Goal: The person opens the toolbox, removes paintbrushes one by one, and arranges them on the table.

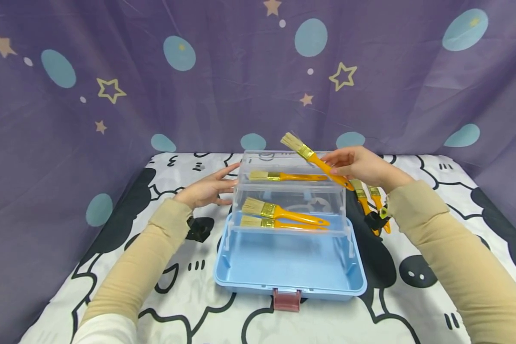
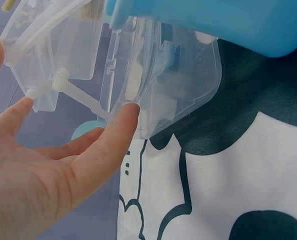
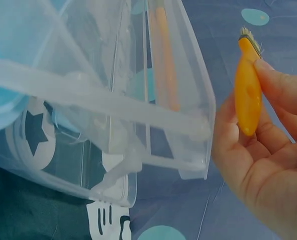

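Observation:
A blue toolbox (image 1: 290, 267) stands unlatched with its clear tiered trays (image 1: 290, 188) raised. My right hand (image 1: 361, 165) pinches a paintbrush (image 1: 322, 165) by its orange handle, above the upper tray's right end, bristles pointing up and left. In the right wrist view the handle lies between thumb and fingers. One paintbrush (image 1: 284, 177) lies in the upper tray. Two more, a wide paintbrush (image 1: 279, 210) and a narrower paintbrush (image 1: 279, 223), lie in the lower tray. With fingers spread, my left hand (image 1: 208, 189) touches the trays' left side with its fingertips.
Two paintbrushes (image 1: 376, 200) lie on the patterned cloth (image 1: 189, 296) right of the toolbox, partly behind the right wrist. A pink latch (image 1: 286, 300) hangs at the toolbox's front. A purple curtain (image 1: 249, 81) rises behind the table.

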The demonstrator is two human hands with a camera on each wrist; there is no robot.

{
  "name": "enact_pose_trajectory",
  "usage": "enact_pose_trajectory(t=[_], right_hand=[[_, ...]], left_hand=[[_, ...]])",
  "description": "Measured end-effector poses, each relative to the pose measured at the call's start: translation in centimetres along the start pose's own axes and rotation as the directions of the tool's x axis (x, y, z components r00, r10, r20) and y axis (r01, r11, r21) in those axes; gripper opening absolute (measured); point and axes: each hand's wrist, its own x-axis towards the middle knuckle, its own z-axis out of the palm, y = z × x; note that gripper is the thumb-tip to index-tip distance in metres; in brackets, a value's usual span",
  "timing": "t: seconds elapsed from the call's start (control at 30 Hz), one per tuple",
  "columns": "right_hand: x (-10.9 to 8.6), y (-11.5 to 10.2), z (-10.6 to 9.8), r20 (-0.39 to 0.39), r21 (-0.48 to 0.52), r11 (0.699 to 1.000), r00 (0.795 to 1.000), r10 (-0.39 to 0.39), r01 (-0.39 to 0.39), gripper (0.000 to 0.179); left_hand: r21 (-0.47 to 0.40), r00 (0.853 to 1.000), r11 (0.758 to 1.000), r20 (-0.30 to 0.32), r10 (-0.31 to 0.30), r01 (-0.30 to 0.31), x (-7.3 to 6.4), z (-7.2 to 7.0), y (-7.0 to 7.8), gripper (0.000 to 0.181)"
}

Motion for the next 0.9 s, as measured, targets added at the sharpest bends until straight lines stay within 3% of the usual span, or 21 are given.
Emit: enact_pose_trajectory(t=[0.5,0.9], right_hand=[[-0.9,1.6,-0.9,-0.007,-0.018,0.999,1.000,0.030,-0.030,0.045],[-1.5,2.6,-2.3,-0.053,0.069,0.996,0.997,0.055,-0.051,0.045]], left_hand=[[0.005,1.000,1.000,-0.002,0.003,-0.003,0.1,-0.1,-0.1,0.071],[0.003,1.000,1.000,0.000,0.009,-0.009,0.1,0.0,-0.1,0.070]])
